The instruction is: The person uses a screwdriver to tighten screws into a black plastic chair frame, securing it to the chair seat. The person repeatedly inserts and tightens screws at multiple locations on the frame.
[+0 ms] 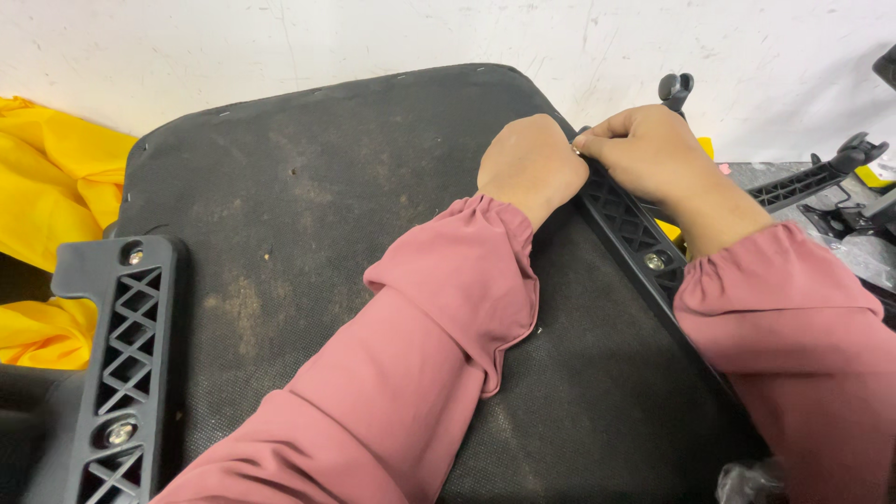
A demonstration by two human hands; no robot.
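While both hands meet at the far right edge of the upturned black fabric-covered chair seat base, the action is tight and small. The left hand is curled into a loose fist, knuckles up, pressing on the top end of the black plastic lattice armrest bracket. The right hand has its fingers pinched together against the left, and a small bright metallic bit, perhaps a screw or washer, glints between them. What it is exactly, I cannot tell.

The risk, I'd say: that little piece is held only by fingertips over a sloping edge, and one slip could send it down beside the seat towards the far wall. The bracket could also shift if pressure comes off.

Textures now. The seat underside is coarse woven cloth, dusty and scuffed, stapled along its rim. The bracket is rigid moulded plastic with diamond cut-outs and a silver bolt head seated in it. A matching bracket sits near left, two bolts showing. Crumpled yellow plastic sheeting lies far left, and more black armrest parts rest at the right.
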